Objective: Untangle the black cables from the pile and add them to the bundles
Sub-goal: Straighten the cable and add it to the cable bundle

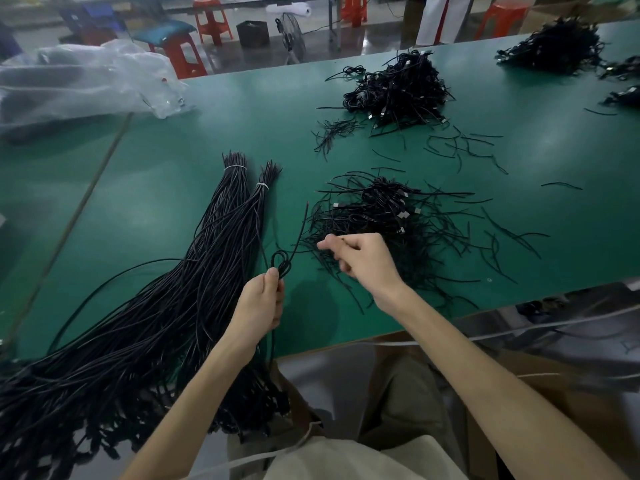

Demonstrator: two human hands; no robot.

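Left hand (262, 301) pinches a looped black cable (281, 262); blurred right hand (363, 261) seemingly pinches strands (343, 239) over the pile (381, 209).

A factory-style workshop: a long green tabletop (242, 109) carries heaped black cables (398, 88) and tied bundles (221, 216), with red plastic stools (211, 19) and a floor fan (292, 36) on the shiny floor (374, 39) beyond.

You face a green table (180, 140), with crumpled clear plastic bags (86, 77) lying on its far left corner. Beyond its far edge you can see red plastic stools (212, 20), a black bin (252, 33) and a floor fan (293, 38) (just beside the bin).
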